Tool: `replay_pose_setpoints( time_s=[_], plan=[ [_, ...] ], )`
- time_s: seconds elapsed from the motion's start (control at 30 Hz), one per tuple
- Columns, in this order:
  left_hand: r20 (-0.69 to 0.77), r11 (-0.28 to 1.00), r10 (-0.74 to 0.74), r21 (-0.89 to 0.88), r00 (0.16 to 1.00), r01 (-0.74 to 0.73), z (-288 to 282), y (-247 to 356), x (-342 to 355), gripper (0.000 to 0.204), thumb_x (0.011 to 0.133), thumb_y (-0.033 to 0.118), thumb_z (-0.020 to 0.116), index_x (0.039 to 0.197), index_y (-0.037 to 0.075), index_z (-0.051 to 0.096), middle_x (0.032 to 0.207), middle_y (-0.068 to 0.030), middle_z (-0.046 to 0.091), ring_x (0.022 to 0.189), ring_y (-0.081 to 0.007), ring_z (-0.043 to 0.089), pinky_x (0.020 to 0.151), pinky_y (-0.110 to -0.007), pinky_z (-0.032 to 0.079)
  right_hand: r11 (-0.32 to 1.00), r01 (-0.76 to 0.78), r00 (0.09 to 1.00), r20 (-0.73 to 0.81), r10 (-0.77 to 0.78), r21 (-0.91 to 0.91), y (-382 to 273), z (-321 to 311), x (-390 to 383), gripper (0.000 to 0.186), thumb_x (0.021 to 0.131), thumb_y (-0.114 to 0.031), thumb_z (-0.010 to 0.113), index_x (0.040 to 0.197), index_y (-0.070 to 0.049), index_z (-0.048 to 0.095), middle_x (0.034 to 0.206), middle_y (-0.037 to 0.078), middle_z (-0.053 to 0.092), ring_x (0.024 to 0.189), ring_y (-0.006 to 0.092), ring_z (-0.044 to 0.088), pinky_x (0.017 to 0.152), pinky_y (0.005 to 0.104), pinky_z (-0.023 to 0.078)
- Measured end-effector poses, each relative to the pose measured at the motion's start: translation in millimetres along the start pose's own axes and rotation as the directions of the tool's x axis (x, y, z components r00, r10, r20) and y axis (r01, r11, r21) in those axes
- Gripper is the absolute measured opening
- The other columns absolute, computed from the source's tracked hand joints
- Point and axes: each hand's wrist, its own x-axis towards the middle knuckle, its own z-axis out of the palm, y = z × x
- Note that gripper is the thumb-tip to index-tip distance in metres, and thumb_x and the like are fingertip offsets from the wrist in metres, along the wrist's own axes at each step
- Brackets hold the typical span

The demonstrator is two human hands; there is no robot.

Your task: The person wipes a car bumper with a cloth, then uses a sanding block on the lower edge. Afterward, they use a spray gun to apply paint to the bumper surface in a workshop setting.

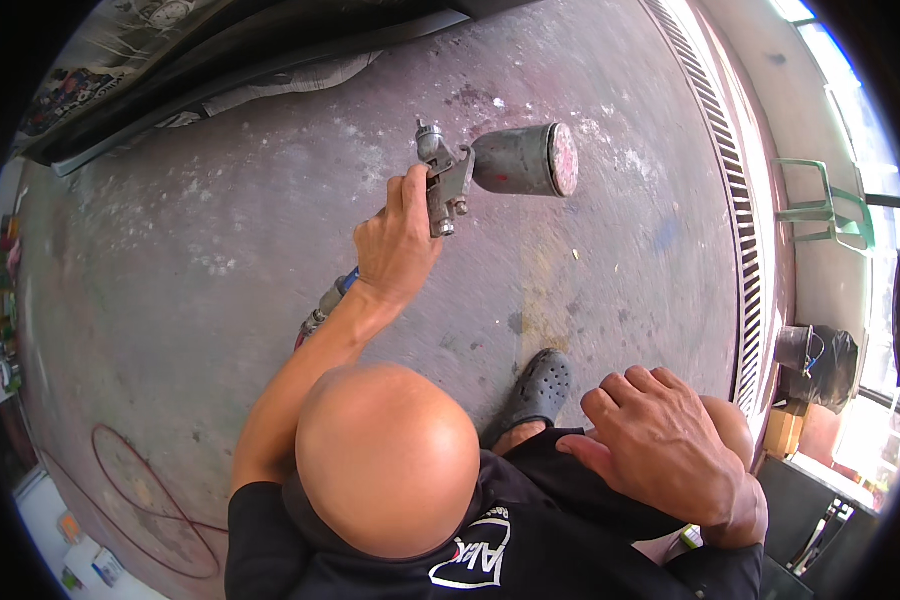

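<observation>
My left hand (400, 240) grips a metal paint spray gun (450, 180), holding it sideways above the floor. Its grey cup (515, 162) points right, and the lid at the cup's end is blotched with pink and white paint. Below my wrist shows a hose fitting (330, 302) with a blue part, half covered by my forearm. My right hand (670, 440) hangs with its back up near a bare knee (730, 428). Its thumb stands apart from the loosely bent fingers, and I see nothing in it, though the palm is hidden. A dark clog (540, 388) is between my hands.
A long black panel (260, 55) spans the upper left, with paper under it. A thin red hose (155, 480) loops over the paint-spotted floor (220, 360). Along the right run a drain grate (740, 220), a green chair (830, 205), a bucket (795, 348) and a black bag (832, 370).
</observation>
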Motion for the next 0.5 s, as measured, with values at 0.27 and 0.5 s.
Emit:
replay_pose_setpoints(
  time_s=[0.27, 0.5],
  plan=[
    [0.038, 0.986, 0.153, -0.073, 0.988, -0.15, 14, 25, 28, 0.062, 0.085, 0.002, 0.075, 0.141, 0.005, 0.046, 0.104, -0.0168, 0.068, 0.065, -0.035, 0.075, 0.05, -0.044, 0.061, 1.0, 0.011, 0.999, -0.042, -0.012, -0.007, 8, 2, 0, 0.04, 0.099, -0.041, 0.073, 0.098, -0.001, 0.07, 0.097, 0.013, 0.071, 0.099, 0.0304, 0.067, 0.093, 0.0428, 0.05],
    [-0.009, 0.999, 0.049, 0.014, 0.999, -0.049, -28, -21, 4, 0.059, 0.086, 0.001, 0.071, 0.14, 0.007, 0.049, 0.113, -0.0196, 0.072, 0.071, -0.0414, 0.075, 0.057, -0.049, 0.062, 0.999, 0.044, 0.998, -0.05, -0.044, -0.01, -7, -2, 9, 0.038, 0.097, -0.038, 0.076, 0.098, 0.0, 0.069, 0.098, 0.014, 0.07, 0.099, 0.0319, 0.066, 0.094, 0.0437, 0.05]
  ],
)
